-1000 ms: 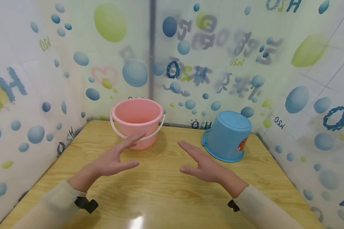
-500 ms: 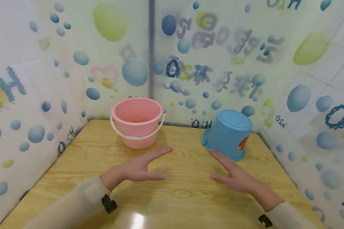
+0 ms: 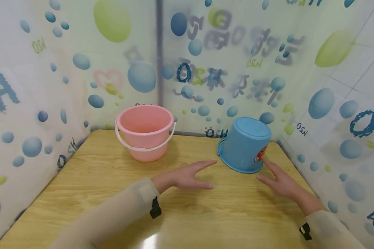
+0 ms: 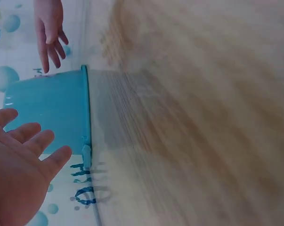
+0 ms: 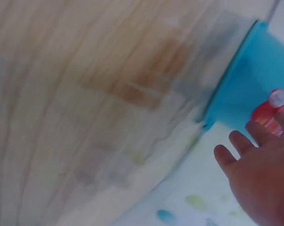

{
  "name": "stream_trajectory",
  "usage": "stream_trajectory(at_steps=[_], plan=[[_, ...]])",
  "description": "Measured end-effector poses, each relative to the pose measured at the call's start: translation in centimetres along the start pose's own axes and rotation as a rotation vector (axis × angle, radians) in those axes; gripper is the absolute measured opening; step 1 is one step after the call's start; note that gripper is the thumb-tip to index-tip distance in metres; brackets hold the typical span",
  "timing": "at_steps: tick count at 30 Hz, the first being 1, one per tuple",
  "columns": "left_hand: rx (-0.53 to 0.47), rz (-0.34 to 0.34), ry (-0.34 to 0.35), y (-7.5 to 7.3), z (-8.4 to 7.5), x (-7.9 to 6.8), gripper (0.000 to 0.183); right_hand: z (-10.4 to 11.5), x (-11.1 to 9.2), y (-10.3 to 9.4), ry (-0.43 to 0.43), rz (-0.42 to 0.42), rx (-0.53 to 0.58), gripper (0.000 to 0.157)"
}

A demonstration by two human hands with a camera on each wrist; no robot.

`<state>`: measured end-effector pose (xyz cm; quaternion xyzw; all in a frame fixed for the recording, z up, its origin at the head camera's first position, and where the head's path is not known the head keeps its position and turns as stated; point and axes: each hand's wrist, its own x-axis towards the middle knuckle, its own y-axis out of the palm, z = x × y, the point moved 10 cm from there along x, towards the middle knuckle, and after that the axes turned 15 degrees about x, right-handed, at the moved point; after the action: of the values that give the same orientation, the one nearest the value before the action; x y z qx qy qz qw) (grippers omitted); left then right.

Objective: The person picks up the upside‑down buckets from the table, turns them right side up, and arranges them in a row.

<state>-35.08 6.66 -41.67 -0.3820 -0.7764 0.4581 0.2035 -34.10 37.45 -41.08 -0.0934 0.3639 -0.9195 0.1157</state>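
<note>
A blue bucket (image 3: 244,147) stands upside down toward the back right of the wooden table, its blue handle at its left and a red label on its right side. My left hand (image 3: 188,176) is held in front and to the left of it, fingers extended, thumb apart, holding nothing. My right hand (image 3: 282,180) is at the bucket's front right with fingers stretched toward the label; whether the fingertips touch it I cannot tell. In the left wrist view the left palm (image 4: 21,174) faces the bucket (image 4: 47,113). The right wrist view has the right hand (image 5: 264,174) close to the label.
A pink bucket (image 3: 144,138) stands upright at the back left, its white handle hanging at the front. The wooden table (image 3: 190,221) meets curtains (image 3: 199,83) printed with blue and green dots at the back and both sides.
Both hands have moved to the right, from the middle of the table to either side of the blue bucket's front. Both buckets stay where they were; the head view shifts slightly.
</note>
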Motion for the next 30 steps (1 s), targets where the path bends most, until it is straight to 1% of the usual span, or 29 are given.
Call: stream_trajectory(at_steps=[4,6,8,10,14,17,22,26,30], plan=[[-0.043,0.02,-0.047,1.1,0.8,3.6,0.096,-3.3,0.5,-0.4,0.113,0.024,-0.038,0.096],[-0.041,0.016,-0.053,1.5,1.2,5.2,0.098,-4.9,0.7,-0.6,0.175,0.036,-0.042,0.1],[-0.044,0.015,-0.057,2.0,1.6,6.6,0.101,-6.0,1.0,-0.8,0.217,0.042,-0.039,0.103],[-0.055,0.014,-0.055,2.3,1.8,7.6,0.105,-6.7,1.4,-1.0,0.241,0.046,-0.033,0.105],[-0.078,0.008,-0.047,2.8,1.6,9.3,0.112,-7.0,2.4,-1.2,0.256,0.053,-0.003,0.107],[-0.089,-0.007,-0.051,2.9,1.2,10.2,0.113,-6.7,2.8,-1.2,0.272,0.055,0.025,0.107],[-0.13,-0.009,-0.1,2.8,1.1,11.0,0.113,-6.0,3.0,-0.8,0.291,0.058,0.047,0.107],[-0.166,-0.007,-0.138,2.9,1.8,11.1,0.111,-5.4,3.0,0.1,0.282,0.071,0.072,0.108],[-0.198,-0.04,-0.142,2.6,2.8,11.1,0.111,-4.5,3.0,0.8,0.251,0.07,0.069,0.106]])
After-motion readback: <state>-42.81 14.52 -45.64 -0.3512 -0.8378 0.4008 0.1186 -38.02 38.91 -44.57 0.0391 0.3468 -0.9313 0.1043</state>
